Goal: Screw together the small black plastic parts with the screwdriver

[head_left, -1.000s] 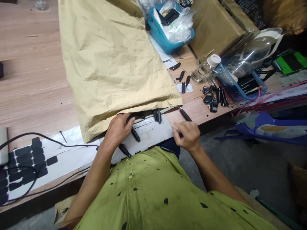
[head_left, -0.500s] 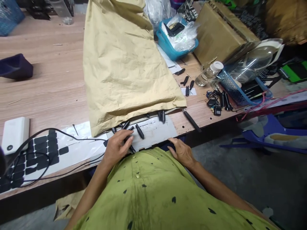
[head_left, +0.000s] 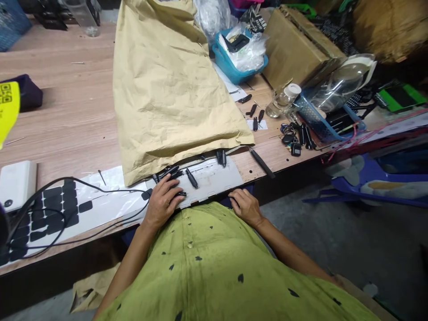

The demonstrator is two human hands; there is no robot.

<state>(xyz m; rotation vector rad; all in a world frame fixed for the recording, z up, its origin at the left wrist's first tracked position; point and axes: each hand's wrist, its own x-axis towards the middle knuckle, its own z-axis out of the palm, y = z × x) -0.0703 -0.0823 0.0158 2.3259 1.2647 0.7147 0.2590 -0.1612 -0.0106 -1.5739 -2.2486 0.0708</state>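
Beside the open mouth of a big brown paper sack, my left hand (head_left: pixel 163 200) pinches a small black plastic piece (head_left: pixel 181 194) between thumb and fingers. Under it lies a light grey board (head_left: pixel 210 180) at the table's front edge. One black tapered plastic piece (head_left: pixel 191 178) rests on the board to the right of that hand. More black pieces (head_left: pixel 170 171) are heaped just beyond its fingertips, partly under the sack (head_left: pixel 180 89). At the board's right front edge is my right hand (head_left: pixel 246 207), its fingers loosely curled, thumb apart, and nothing visible in it.
A dark-handled tool (head_left: pixel 261 162) lies right of the board. Black stickers on a white sheet (head_left: pixel 96 196), a cable (head_left: pixel 96 189) and a white box (head_left: pixel 18 185) are at left. A teal basket (head_left: pixel 237 67), carton (head_left: pixel 294 49), bottle (head_left: pixel 284 100) and blue basket (head_left: pixel 314 118) stand rightward.
My left hand has brought the black piece forward, off the board's near edge, toward the heap. My right hand's fingers have curled more. A yellow label with a QR code has entered at far left.
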